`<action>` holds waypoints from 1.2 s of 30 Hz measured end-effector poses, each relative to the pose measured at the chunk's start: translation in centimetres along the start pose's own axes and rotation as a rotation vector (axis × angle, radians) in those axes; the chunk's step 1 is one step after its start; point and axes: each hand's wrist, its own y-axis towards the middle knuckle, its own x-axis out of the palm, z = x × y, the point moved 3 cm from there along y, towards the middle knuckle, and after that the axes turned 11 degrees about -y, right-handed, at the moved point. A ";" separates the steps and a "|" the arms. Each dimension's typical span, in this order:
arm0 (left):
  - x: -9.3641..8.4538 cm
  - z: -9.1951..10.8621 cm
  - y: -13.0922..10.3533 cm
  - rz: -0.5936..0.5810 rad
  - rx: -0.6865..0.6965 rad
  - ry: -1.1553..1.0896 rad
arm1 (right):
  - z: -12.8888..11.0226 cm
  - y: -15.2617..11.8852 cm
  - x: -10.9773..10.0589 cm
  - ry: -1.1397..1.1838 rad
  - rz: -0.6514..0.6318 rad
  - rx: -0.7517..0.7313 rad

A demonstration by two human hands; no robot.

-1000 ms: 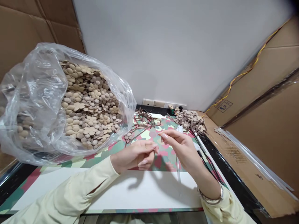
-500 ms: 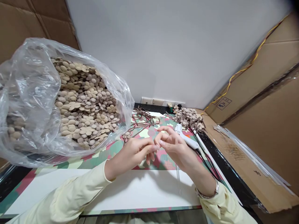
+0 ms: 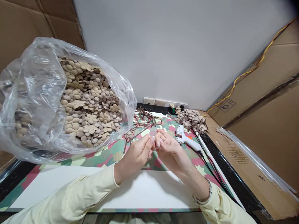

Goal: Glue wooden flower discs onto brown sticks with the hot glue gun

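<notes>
My left hand (image 3: 135, 155) and my right hand (image 3: 174, 153) meet above the camouflage-patterned mat (image 3: 109, 155). The fingers of both are curled, and their tips press together at the centre. Anything between the fingertips is hidden or too small to make out. Just right of my right hand lies a white glue gun (image 3: 190, 142) on the mat, its nozzle end towards the back. Beyond my left hand are a small felt-like flower (image 3: 129, 135) and thin brown strips (image 3: 146, 116). White paper (image 3: 70, 183) lies under my forearms.
At left stands a large clear plastic bag (image 3: 39, 81) full of beige and grey-brown flowers (image 3: 90, 127). More flowers with brown stems (image 3: 192, 119) are piled at the back right. Black cables (image 3: 213, 174) trail along the right side. Cardboard (image 3: 263, 124) and a wall (image 3: 168, 56) surround the table.
Both hands have closed in on each other, with the right fingers now more curled. The left hand has shifted slightly right. The whole view has shifted a little.
</notes>
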 end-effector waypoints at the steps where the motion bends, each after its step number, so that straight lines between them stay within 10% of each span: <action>1: 0.0 0.1 0.0 -0.001 0.010 0.020 | 0.0 0.1 -0.1 0.034 -0.017 0.008; 10: -0.3 1.3 -0.2 -0.087 0.200 0.395 | -0.1 0.2 -0.5 0.219 -0.013 0.048; 18: -0.2 1.1 -0.4 -0.022 0.776 1.219 | -0.1 0.1 -0.6 0.108 0.003 0.024; 36: -0.4 0.8 -0.2 -0.154 0.822 1.531 | 0.6 0.1 -1.1 -0.136 0.099 0.020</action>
